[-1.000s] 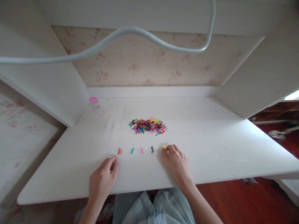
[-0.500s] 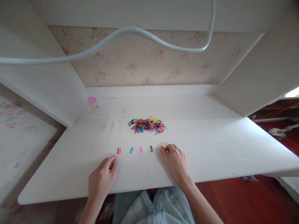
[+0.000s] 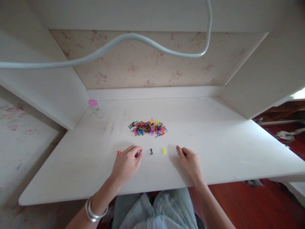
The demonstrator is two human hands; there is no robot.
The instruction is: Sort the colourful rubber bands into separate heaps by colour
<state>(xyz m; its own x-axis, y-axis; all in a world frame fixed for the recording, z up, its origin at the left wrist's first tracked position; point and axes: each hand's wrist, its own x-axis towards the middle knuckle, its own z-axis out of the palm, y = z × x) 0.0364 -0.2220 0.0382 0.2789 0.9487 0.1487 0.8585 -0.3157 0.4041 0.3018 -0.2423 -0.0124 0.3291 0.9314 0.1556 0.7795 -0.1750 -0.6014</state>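
Observation:
Small rubber bands lie in a row on the white desk. The red rubber bands [image 3: 118,153] are partly covered by my left hand [image 3: 127,161], which hovers or rests over the row with thumb and forefinger pinched together; whatever may be between them is hidden. Just right of those fingertips sits a black rubber band [image 3: 151,151], twisted in the middle. Yellow rubber bands [image 3: 164,150] lie between it and my right hand [image 3: 190,161], whose fingers are curled closed with nothing visible in them. Beyond the row is a heap of multicoloured rubber bands [image 3: 149,128].
A clear container with a pink lid [image 3: 92,102] lies at the back left of the desk [image 3: 214,143]. One yellow speck [image 3: 109,118] is near it. A white cable [image 3: 128,36] crosses the upper view. Side panels border the desk.
My right hand has let go of the yellow rubber bands and moved right. My left hand has moved right along the row, now covering where the blue and pink bands lay.

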